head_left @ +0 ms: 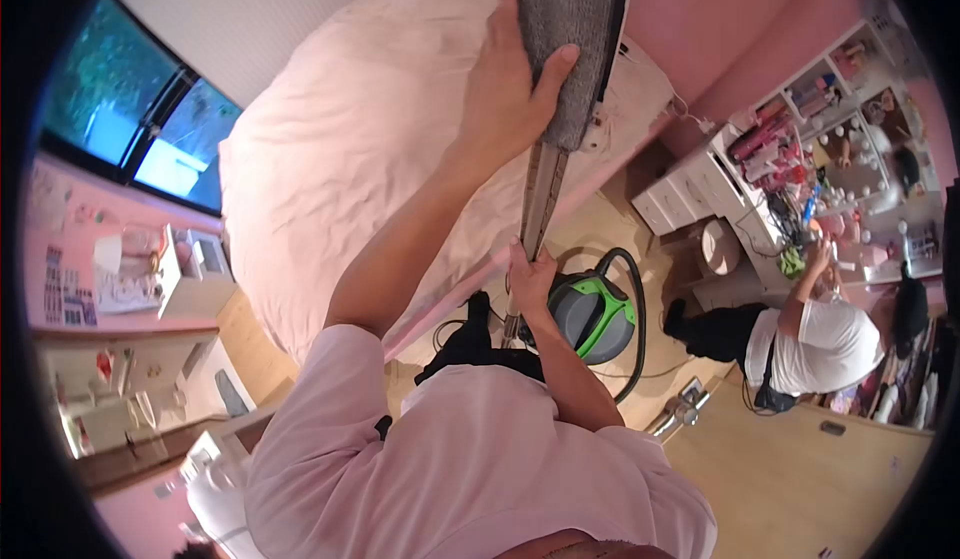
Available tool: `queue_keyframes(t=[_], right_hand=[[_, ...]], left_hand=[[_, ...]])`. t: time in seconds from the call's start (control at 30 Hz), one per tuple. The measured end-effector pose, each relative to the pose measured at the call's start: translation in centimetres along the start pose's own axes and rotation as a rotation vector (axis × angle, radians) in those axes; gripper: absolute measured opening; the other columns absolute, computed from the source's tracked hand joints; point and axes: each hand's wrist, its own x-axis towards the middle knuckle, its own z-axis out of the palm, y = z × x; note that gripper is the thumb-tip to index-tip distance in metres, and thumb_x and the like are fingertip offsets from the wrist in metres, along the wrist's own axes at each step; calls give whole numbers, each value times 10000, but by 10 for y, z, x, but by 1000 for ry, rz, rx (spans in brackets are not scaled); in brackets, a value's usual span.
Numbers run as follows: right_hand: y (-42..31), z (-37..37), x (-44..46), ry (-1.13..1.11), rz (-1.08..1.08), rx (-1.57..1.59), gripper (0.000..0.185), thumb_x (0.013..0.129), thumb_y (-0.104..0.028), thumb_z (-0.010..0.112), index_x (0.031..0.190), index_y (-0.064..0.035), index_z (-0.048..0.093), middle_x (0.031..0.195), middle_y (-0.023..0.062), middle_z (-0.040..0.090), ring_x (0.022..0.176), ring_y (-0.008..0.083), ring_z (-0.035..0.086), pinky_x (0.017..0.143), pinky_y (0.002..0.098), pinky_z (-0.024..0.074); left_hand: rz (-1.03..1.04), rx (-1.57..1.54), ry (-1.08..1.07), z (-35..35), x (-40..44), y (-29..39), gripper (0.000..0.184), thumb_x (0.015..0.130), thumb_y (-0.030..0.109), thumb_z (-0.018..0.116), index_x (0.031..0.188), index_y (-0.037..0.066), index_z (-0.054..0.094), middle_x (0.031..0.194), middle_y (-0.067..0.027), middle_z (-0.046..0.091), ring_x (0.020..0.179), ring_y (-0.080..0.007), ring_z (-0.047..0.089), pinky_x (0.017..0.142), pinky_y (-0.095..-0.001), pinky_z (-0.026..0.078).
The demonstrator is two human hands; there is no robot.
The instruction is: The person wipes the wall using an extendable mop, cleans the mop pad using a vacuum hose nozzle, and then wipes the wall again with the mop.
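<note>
A flat mop is held up in front of me, its grey cloth pad [582,19] at the top and its metal pole [543,194] running down toward my waist. My left hand [510,94] grips the pad by its left edge, with the thumb lying across the grey cloth. Lower down, my right hand [531,277] is wrapped round the pole. Behind the mop is a bed with a wrinkled pale pink cover [350,149]. A grey and green canister vacuum cleaner [597,319] with a black hose stands on the floor near my right arm.
On the right, a person in a white top [825,347] works at a white vanity desk [700,184] crowded with small items. A door with a metal handle [688,404] is at lower right. Shelves [130,394] and a window [140,109] are on the left.
</note>
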Motion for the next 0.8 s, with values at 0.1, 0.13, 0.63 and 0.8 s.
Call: queue_keyframes(t=[0.1,0.13,0.63,0.8], right_hand=[[-28,19,23,105,-15,-54,216,975,-181,724,895,4,645,665,-39,494,652,58,426,576,263,395],[-35,26,30,137,-50,-83,224,978,-181,726,888,6,641,661,-41,490,652,56,421,573,262,391],[-139,109,117,304,-262,-34,216,974,-170,725,1032,32,676,722,28,591,696,75,477,612,271,441],[-175,92,137,164,-533,-315,365,927,-150,731,1244,-3,625,1009,83,731,932,194,695,777,360,532]], left_hand=[[-133,-51,-71,-7,17,-21,767,983,469,678,1503,-24,403,1171,-242,691,1049,-354,711,924,-404,539],[-293,-116,-150,-15,27,-19,720,966,482,700,1428,-25,481,1112,-220,707,956,-313,717,833,-386,547],[-300,-830,-30,-24,95,-54,944,910,334,800,1566,18,200,1399,-241,507,1276,-335,563,1013,-426,500],[-301,-521,-353,12,47,-22,885,938,270,753,1575,16,194,1397,-286,535,1251,-409,588,997,-451,507]])
